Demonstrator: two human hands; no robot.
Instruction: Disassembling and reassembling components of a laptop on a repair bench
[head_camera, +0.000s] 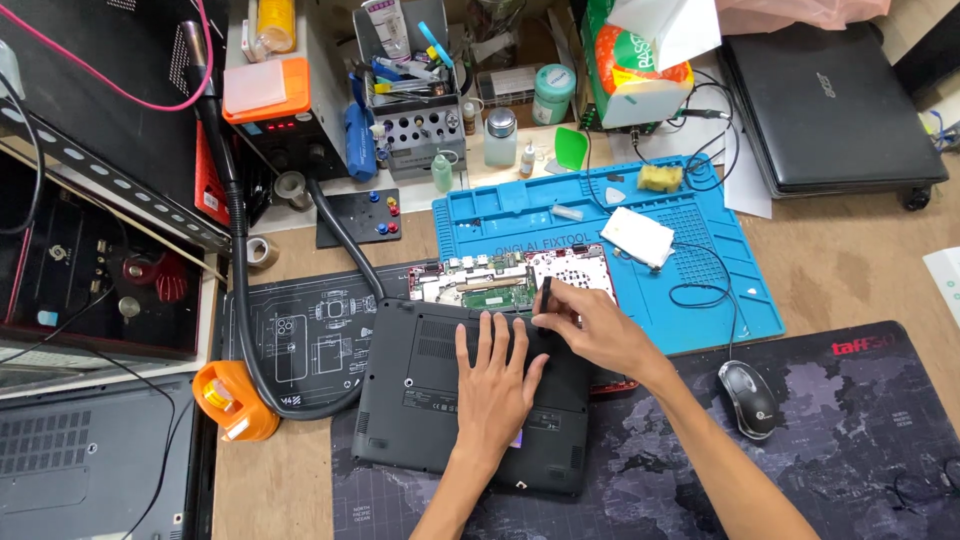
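Observation:
A black laptop bottom cover (420, 390) lies shifted toward me over an opened laptop, whose green circuit board and red frame (500, 280) show at its far edge. My left hand (492, 385) rests flat on the cover, fingers spread and pointing away from me. My right hand (590, 325) is at the cover's far edge, fingers pinched on a small black tool or tab (546, 296); which of the two I cannot tell.
A blue repair mat (690, 240) with a white box (637, 236) lies behind the laptop. A black mouse (748, 398) sits on the dark desk mat at right. A closed black laptop (830, 100) lies far right. An orange-based black hose (235, 400) and tool racks stand left.

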